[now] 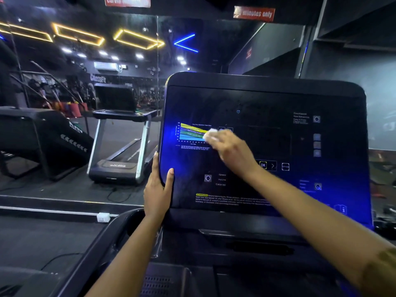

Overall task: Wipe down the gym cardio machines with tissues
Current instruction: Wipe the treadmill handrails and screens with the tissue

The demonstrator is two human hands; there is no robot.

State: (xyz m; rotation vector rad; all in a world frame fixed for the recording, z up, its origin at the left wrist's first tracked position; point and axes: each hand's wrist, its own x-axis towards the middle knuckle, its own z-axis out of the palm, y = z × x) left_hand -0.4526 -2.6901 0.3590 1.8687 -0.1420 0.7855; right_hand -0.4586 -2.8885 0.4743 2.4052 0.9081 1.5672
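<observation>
tissue (211, 134) clutched in right hand (232, 152), pressed on console (267, 103) near left edge; lower-left corner gripped by left hand (158, 189)

Glossy black plastic console panel (265, 146) throwing blue reflections, a soft white paper tissue (211, 135) against it, and brushed silver metal uprights on the far treadmill (120, 146).

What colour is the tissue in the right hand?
The tissue is white; the head view shows it.
</observation>
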